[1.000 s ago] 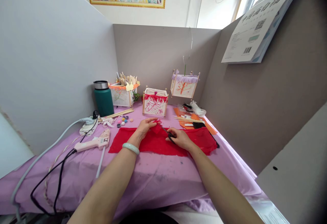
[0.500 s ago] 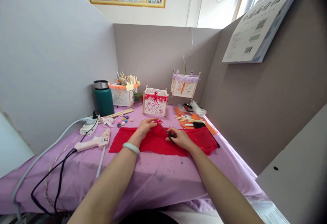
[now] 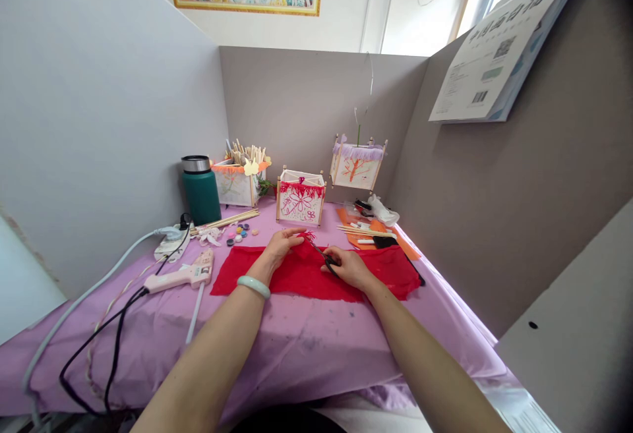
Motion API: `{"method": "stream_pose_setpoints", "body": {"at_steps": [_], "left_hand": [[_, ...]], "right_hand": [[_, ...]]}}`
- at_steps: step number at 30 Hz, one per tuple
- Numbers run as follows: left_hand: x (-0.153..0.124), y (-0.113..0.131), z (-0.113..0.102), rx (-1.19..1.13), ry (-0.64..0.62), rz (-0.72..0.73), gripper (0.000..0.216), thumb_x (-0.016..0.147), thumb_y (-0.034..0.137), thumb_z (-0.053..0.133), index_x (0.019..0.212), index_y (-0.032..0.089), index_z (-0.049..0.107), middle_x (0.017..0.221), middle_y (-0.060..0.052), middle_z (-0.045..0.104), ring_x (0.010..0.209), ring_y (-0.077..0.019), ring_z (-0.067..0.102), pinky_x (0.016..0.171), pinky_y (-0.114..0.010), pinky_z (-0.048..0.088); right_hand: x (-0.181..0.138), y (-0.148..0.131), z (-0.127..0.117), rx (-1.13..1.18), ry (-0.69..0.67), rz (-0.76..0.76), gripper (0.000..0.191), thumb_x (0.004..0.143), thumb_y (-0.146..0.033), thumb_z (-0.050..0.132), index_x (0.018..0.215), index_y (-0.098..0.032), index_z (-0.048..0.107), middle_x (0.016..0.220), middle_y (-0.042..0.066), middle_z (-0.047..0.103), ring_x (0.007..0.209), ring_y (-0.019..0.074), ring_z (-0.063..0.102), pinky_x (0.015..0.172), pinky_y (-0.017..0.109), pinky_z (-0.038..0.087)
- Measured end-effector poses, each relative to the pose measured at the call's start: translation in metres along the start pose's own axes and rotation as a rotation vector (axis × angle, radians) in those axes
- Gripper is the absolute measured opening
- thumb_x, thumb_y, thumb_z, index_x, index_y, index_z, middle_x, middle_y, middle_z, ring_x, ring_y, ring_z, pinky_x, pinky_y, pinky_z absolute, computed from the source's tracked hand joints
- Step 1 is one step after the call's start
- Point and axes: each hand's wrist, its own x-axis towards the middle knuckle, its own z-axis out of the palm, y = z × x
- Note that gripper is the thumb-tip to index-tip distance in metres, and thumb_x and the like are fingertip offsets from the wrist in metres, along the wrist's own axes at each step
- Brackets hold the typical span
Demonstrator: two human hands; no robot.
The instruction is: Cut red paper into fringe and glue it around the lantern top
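Observation:
A red sheet of cloth or paper (image 3: pixel 297 278) lies spread on the purple table cover (image 3: pixel 306 347). My left hand (image 3: pixel 279 247), a pale green bangle on its wrist, pinches the raised far edge of the red sheet, where a red fringe sticks up. My right hand (image 3: pixel 346 267) is closed on small black scissors (image 3: pixel 320 253), whose blades point up and left into that fringe beside my left fingertips.
A pink glue gun (image 3: pixel 180 276) with black cord lies left, near a power strip (image 3: pixel 171 238). At the back stand a green flask (image 3: pixel 200 189), a box of wooden sticks (image 3: pixel 240 179) and two paper lanterns (image 3: pixel 300 199) (image 3: pixel 357 164). Grey partitions enclose the desk.

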Motion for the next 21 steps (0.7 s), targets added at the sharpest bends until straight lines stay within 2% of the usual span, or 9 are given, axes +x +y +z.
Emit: {"method": "stream_pose_setpoints", "body": {"at_steps": [6, 21], "left_hand": [[0.0016, -0.0011, -0.0018, -0.003, 0.028, -0.015, 0.046, 0.058, 0.012, 0.073, 0.103, 0.01, 0.064, 0.081, -0.009, 0.07, 0.064, -0.0157, 0.064, 0.064, -0.026, 0.049], [0.0017, -0.0021, -0.0045, -0.068, -0.036, -0.015, 0.053, 0.058, 0.011, 0.075, 0.109, 0.009, 0.061, 0.093, -0.015, 0.069, 0.08, -0.0205, 0.066, 0.072, -0.028, 0.051]], "right_hand": [[-0.0003, 0.0013, -0.0001, -0.006, 0.012, 0.001, 0.033, 0.07, -0.044, 0.064, 0.093, -0.02, 0.06, 0.063, -0.003, 0.053, 0.057, 0.011, 0.048, 0.053, 0.02, 0.031], [0.0009, 0.0052, -0.0009, -0.069, 0.042, 0.044, 0.031, 0.07, -0.043, 0.065, 0.091, -0.021, 0.06, 0.063, -0.003, 0.054, 0.057, 0.0107, 0.048, 0.053, 0.02, 0.03]]}}
